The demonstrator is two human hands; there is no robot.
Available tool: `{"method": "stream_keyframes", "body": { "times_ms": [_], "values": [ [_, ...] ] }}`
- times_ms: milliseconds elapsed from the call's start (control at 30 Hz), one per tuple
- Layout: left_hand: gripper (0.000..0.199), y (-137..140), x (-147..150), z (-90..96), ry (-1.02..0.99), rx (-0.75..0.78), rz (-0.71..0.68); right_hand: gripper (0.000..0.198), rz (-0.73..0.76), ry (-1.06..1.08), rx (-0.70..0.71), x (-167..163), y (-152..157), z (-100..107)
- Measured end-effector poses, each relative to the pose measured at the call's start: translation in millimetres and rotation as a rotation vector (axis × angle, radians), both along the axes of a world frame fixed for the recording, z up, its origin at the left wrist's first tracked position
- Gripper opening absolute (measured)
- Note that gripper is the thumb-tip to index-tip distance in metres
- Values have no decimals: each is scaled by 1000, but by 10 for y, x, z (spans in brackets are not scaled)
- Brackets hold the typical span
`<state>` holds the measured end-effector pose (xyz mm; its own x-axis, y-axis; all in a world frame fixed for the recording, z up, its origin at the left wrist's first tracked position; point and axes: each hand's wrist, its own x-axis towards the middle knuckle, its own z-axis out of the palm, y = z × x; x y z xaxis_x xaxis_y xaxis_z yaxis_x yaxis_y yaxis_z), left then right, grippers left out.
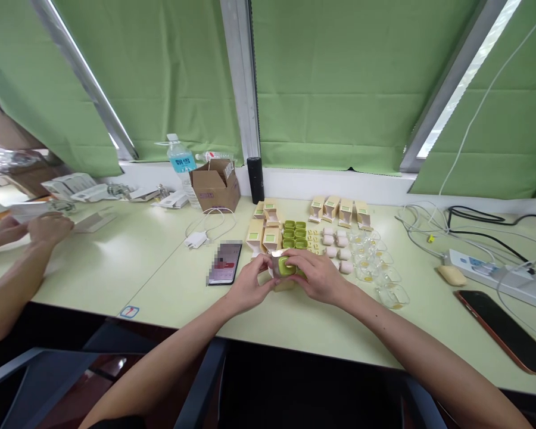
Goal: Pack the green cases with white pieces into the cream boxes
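Bright, even light; white daylight glare in gaps between green blinds [335, 83]; wide-angle stretch toward edges.

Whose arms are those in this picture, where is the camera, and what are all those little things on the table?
There's no robot here, just a person using bare hands. The camera is worn on their head, so you look forward and down, almost as they do.

Their left hand and right hand hold a small green piece between them; the fingers hide some of it.

On the pale table are green cups, little cream boxes, pale pink pieces and clear plastic pieces. A phone lies beside the left hand.

Far over on the left, those are another person's hands.
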<state>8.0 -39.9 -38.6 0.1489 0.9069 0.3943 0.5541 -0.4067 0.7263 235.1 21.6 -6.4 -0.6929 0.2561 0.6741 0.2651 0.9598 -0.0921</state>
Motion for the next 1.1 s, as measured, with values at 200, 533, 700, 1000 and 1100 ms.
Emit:
{"method": "stream_keyframes", "body": {
  "times_ms": [200,533,700,1000,1100],
  "values": [
    [23,-1,17,-4,-40,-11,22,12,-36,5,46,-65,-81,-7],
    [28,-8,31,-13,-100,-87,32,25,-248,42,119,-152,-74,-9],
    [29,-26,50,31,-113,-86,21,25,-307,-94,37,-225,-98,89],
    [41,-33,67,54,-144,-111,6,20,-349,-164,-60,-331,-116,127],
    [44,-23,65,37,-169,-110,-5,19,-328,-129,-40,-340,-83,116]
  ]
}}
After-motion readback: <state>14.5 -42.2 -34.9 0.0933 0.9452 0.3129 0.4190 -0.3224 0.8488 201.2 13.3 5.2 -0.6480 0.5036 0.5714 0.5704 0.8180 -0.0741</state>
